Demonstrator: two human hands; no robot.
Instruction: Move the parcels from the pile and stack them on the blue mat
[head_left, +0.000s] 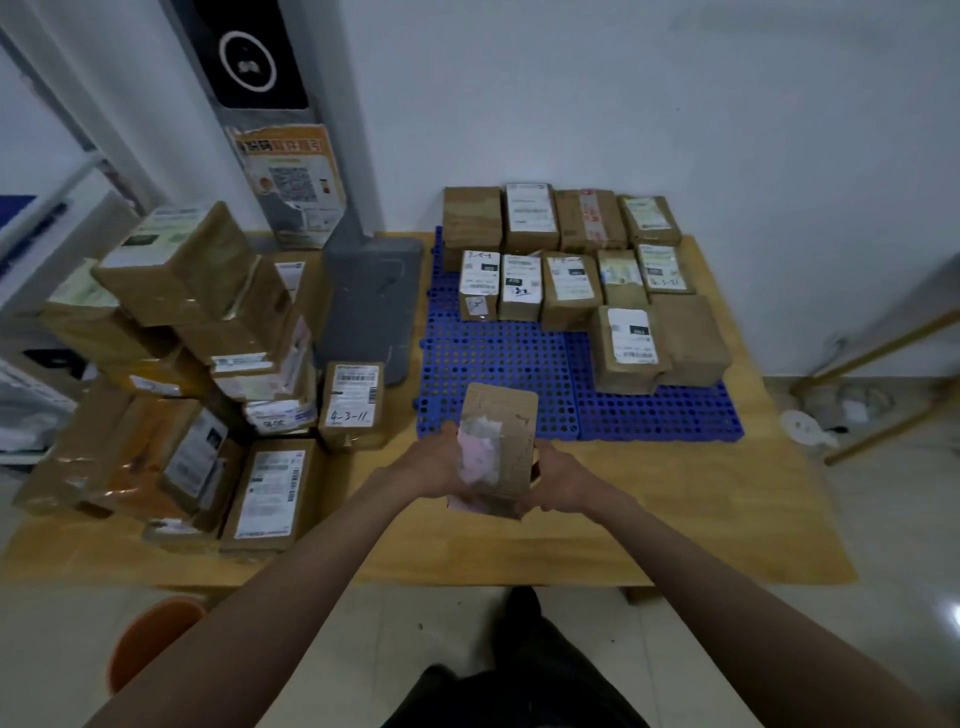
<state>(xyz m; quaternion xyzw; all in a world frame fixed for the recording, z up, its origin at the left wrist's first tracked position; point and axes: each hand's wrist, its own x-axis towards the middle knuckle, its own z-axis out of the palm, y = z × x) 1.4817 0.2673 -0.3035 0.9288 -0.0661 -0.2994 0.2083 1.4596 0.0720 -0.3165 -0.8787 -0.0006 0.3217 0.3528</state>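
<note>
- Wooden table (675, 519) carries everything, so parcels shift across at one level.
- Pile (182, 364), left of the hands, leans untidily; sorting appears unfinished.
- Blue mat (498, 364), just beyond the hands: parcels fill rows from the far edge, near cells bare.
- Held parcel (501, 441): left hand (441, 462) and right hand (558, 480) clasp opposite sides, keeping it tilted above the table.

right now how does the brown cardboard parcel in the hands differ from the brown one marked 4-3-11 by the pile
The held brown cardboard parcel is gripped off the table by the left hand and right hand; the 4-3-11 parcel rests on the table. The held one's label is torn; the other's is intact. Both are brown cardboard.
</note>
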